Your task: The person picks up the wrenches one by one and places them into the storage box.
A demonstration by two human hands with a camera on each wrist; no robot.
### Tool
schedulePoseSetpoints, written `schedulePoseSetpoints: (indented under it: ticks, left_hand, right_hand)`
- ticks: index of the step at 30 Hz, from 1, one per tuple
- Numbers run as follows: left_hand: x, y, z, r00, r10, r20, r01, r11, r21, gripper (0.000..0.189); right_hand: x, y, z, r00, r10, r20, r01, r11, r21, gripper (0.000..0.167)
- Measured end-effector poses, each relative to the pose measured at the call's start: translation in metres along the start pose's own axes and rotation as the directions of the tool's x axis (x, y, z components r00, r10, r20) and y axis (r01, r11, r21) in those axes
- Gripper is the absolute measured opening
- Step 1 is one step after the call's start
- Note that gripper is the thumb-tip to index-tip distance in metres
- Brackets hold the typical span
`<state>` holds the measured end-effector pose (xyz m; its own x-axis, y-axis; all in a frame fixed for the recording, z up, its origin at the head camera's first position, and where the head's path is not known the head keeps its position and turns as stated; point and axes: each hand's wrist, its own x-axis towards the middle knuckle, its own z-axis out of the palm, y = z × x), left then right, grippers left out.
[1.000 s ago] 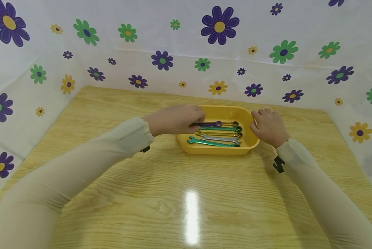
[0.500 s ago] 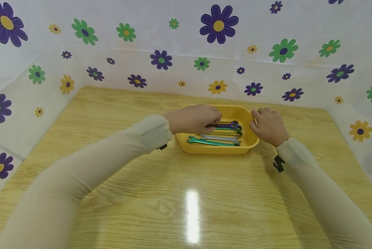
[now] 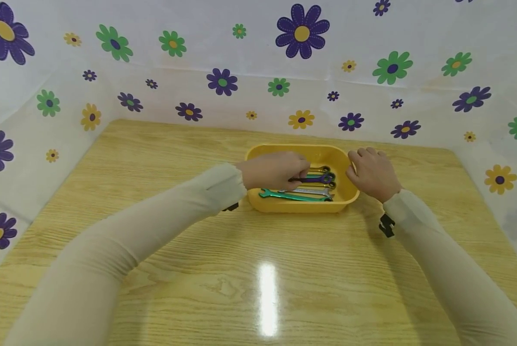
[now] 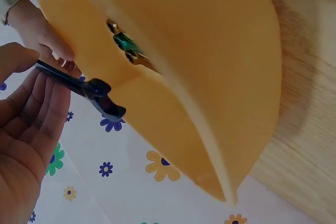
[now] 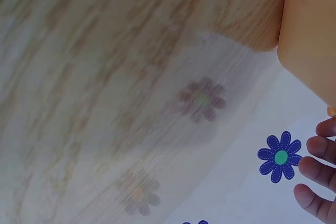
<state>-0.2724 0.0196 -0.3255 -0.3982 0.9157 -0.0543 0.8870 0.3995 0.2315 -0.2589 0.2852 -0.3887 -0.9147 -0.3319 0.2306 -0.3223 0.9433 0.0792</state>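
My left hand (image 3: 280,170) pinches a dark purple combination wrench (image 3: 323,179) between thumb and fingers, over the yellow plastic basin (image 3: 297,207). In the left wrist view the purple wrench's (image 4: 100,95) open-jawed end points away from the fingers, above the basin wall. My right hand (image 3: 372,173) holds the basin's right rim. Lying side by side inside are a green wrench (image 3: 293,196), a silver one (image 3: 310,191) and several gold and green ones, partly hidden by the left hand. Fingers of the right hand (image 5: 320,171) show beside the basin's outer wall in the right wrist view.
The basin stands towards the back of a wood-grain table (image 3: 223,278). A white flower-printed cloth (image 3: 241,57) closes off the back and both sides. Black straps (image 3: 386,226) sit at the wrists.
With the purple wrench in its grip, my left hand has moved right over the basin, then slightly towards me. The right hand has stayed at the basin's right rim.
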Motion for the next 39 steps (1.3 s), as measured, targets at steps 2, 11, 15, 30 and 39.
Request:
schedulePoseSetpoints:
  ticks: [2,11,15,30,39]
  left_hand:
    - [0.001,-0.001,0.002,1.0,-0.003,0.002,0.003,1.0,-0.007,0.006]
    - [0.006,-0.008,0.014,1.0,-0.012,0.027,0.013,0.999,-0.037,0.007]
    - [0.008,-0.01,0.02,0.999,-0.002,0.046,0.004,0.999,-0.042,0.007]
    - [0.015,-0.011,0.031,0.986,0.012,0.165,0.002,0.996,-0.086,0.012]
    - [0.016,-0.012,0.034,0.978,0.007,0.208,0.015,0.994,-0.108,0.012]
  right_hand:
    - [0.0,0.0,0.0,1.0,0.001,0.0,-0.001,1.0,0.002,0.017]
    - [0.001,0.001,0.001,1.0,-0.007,-0.018,0.007,1.0,0.0,0.016]
    - [0.002,0.001,0.0,1.0,-0.005,-0.023,0.005,1.0,-0.001,0.015]
    - [0.0,0.0,-0.001,1.0,0.01,0.021,-0.01,1.0,0.011,0.017]
    - [0.001,-0.002,-0.002,1.0,0.008,0.015,-0.008,1.0,0.005,0.016]
